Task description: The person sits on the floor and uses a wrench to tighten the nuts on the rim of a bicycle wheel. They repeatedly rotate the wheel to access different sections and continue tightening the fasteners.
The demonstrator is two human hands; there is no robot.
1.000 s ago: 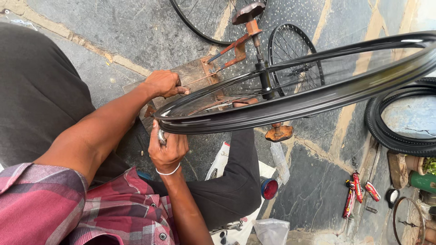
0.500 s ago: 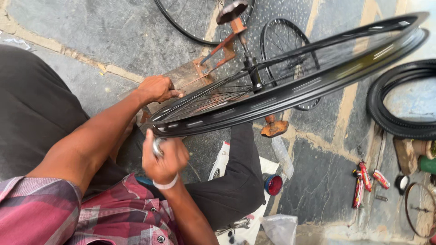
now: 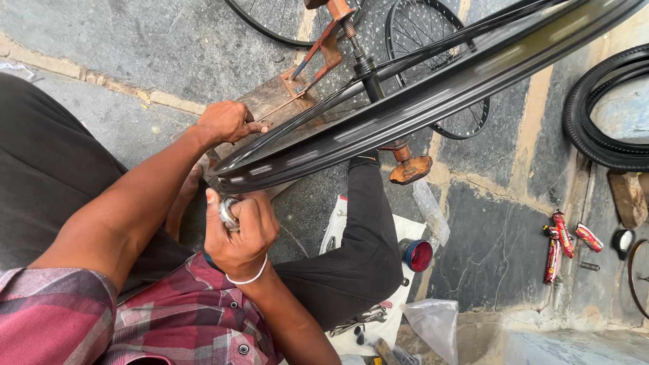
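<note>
My right hand [image 3: 238, 233], fingers pinched on a small round metal tool [image 3: 228, 212], has risen to the wheel rim [image 3: 405, 108], while my left hand [image 3: 226, 122] stays closed on its edge.

- Stone floor [image 3: 135, 40], grey slabs.
- On it: tyre [image 3: 602, 128], spoked wheel [image 3: 433, 40], red packets [image 3: 564, 243], white sheet [image 3: 405, 233], plastic bag [image 3: 436, 321].

Left hand [image 3: 226, 123] gripping the black bicycle rim [image 3: 433, 88] at its near end. Right hand [image 3: 238, 233] just below the rim, fingers closed around a small round metal tool [image 3: 228, 212]. Rusty stand [image 3: 351, 40] on the stone floor [image 3: 135, 47] carrying the rim.
</note>
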